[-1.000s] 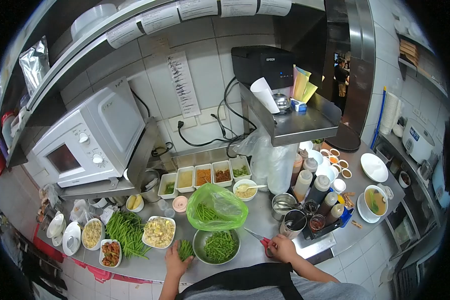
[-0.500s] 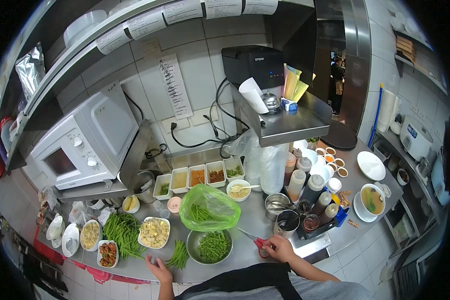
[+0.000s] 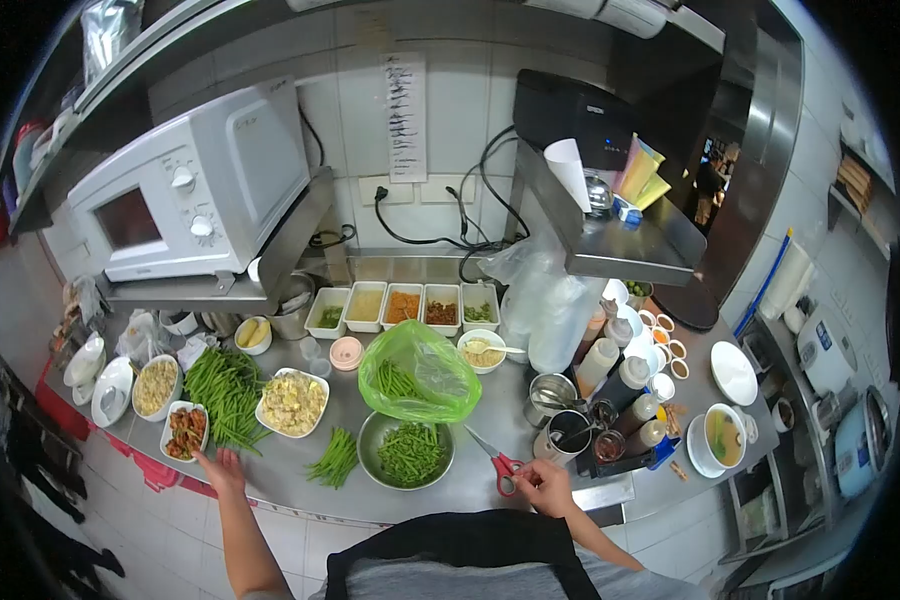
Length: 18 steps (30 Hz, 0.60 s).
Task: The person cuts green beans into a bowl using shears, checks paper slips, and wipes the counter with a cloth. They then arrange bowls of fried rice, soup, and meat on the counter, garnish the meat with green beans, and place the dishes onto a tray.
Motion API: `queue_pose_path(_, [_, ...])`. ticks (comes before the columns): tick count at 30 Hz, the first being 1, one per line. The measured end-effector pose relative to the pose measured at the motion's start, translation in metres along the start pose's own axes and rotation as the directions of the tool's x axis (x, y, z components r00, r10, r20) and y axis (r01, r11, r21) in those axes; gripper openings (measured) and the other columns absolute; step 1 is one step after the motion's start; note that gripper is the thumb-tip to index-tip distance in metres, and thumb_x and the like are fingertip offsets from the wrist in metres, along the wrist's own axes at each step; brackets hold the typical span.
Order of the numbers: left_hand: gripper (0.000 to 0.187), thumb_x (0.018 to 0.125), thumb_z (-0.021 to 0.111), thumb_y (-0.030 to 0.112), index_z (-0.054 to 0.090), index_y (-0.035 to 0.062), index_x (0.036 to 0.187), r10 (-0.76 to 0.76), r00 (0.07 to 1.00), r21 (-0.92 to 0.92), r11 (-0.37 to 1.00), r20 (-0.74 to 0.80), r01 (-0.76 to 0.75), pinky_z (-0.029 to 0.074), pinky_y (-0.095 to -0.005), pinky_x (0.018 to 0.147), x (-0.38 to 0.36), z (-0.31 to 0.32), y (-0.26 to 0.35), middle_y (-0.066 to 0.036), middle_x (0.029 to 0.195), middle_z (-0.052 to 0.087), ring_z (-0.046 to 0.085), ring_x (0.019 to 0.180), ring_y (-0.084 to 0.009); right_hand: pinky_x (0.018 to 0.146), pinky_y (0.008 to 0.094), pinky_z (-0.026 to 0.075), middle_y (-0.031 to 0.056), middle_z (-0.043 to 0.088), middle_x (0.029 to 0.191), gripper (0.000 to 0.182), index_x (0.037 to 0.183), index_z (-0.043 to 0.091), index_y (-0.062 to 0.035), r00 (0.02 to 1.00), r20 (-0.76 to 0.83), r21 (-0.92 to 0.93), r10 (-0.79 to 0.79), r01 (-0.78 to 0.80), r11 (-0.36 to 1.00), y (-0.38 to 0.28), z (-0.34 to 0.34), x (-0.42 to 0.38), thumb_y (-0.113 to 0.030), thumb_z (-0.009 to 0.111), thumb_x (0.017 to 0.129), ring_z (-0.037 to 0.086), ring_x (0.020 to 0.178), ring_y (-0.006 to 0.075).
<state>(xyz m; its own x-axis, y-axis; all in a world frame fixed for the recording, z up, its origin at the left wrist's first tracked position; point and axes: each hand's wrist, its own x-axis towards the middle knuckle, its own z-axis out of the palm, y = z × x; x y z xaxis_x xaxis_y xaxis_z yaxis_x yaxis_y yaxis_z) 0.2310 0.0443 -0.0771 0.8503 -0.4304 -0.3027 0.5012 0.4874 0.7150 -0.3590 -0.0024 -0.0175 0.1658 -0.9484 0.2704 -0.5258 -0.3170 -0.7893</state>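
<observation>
My left hand [image 3: 224, 472] reaches out with open fingers, fingertips right at the rim of a white bowl of reddish-brown food [image 3: 185, 432]. At the counter's front edge, my right hand [image 3: 546, 488] pinches the red handles of a pair of scissors [image 3: 504, 472], whose blades point up and left. Between the hands stands a metal bowl of cut green beans [image 3: 410, 452], with a small bundle of long beans [image 3: 334, 458] on its left. Behind it lies an open green plastic bag [image 3: 435, 385] with more beans inside. A larger pile of green beans [image 3: 226, 398] lies beyond my left hand.
A white bowl of pale yellow chunks [image 3: 292, 403] stands behind the bean bundle. Several small trays [image 3: 403, 307] line the wall. Sauce bottles [image 3: 625, 385] and metal containers [image 3: 562, 437] crowd the right, near a soup bowl [image 3: 723, 437]. A microwave [image 3: 195, 185] sits on a raised shelf.
My left hand has moved left, from beside the bean bundle to the bowl of reddish-brown food. My right hand stays at the scissors' handles. The head view has tilted down.
</observation>
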Motion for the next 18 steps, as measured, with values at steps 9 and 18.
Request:
queue_pose_path(9, [0.071, 0.089, 0.044, 0.052, 0.014, 0.0145, 0.142, -0.034, 0.999, -0.218, 0.975, -0.010, 0.031, 0.026, -0.0442, 0.107, -0.019, -0.012, 0.016, -0.028, 0.138, 0.027, 0.031, 0.128, -0.0387, 0.052, 0.0207, 0.043, 0.0020, 0.059, 0.065, 0.003, 0.080, 0.060, -0.0005, 0.995, 0.093, 0.067, 0.039, -0.046, 0.997, 0.022, 0.028, 0.002, -0.002, 0.063, 0.080, 0.053, 0.056, 0.0060])
queue_pose_path(18, [0.044, 0.092, 0.047, 0.023, 0.030, 0.0107, 0.130, 0.141, 0.952, 0.070, 0.990, -0.272, -0.126, 0.051, -0.0342, 0.072, 0.025, -0.046, 0.037, -0.016, 0.102, 0.045, 0.053, 0.078, -0.0229, 0.055, 0.0212, 0.045, 0.0036, 0.059, 0.068, 0.007, 0.083, 0.058, 0.0002, 0.985, 0.162, 0.156, 0.054, -0.080, 0.984, -0.014, 0.054, 0.004, 0.001, 0.063, 0.078, 0.053, 0.057, 0.0074])
